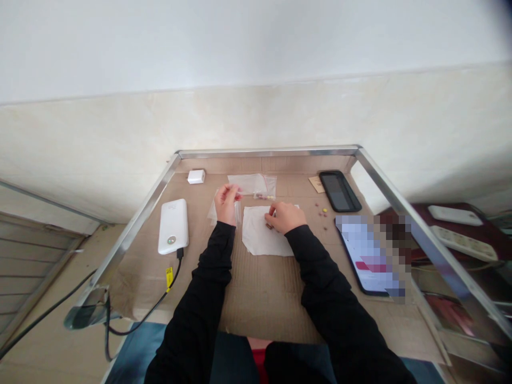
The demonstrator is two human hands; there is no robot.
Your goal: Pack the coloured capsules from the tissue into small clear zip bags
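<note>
At the left side of the cardboard surface (pixel 256 298), a white power bank (pixel 173 226) lies with a black cable (pixel 180 261) plugged into its near end, and farther back is a white charger (pixel 196 176). Next, a clear bag (pixel 214 212) lies partly under the left hand (pixel 229 197), and a second clear bag (pixel 250 183), with small coloured pieces (pixel 264 197) inside, lies just beyond, behind both hands. The fingers of the left hand are bent and close together at the edge of the plastic; whether they are pinching it, I cannot tell. Between the hands and toward the right one is a white tissue (pixel 256 237), spread flat. On it some brown pieces (pixel 269 226) are just beside the fingertips of the right hand (pixel 276 216). This hand is half curled, palm down, above the tissue; I cannot tell if one piece is grasped. To the right of it, several small loose pieces (pixel 325 210) are scattered, then come a black phone (pixel 340 191) and, nearer, another phone (pixel 366 256) with lit screen.
</note>
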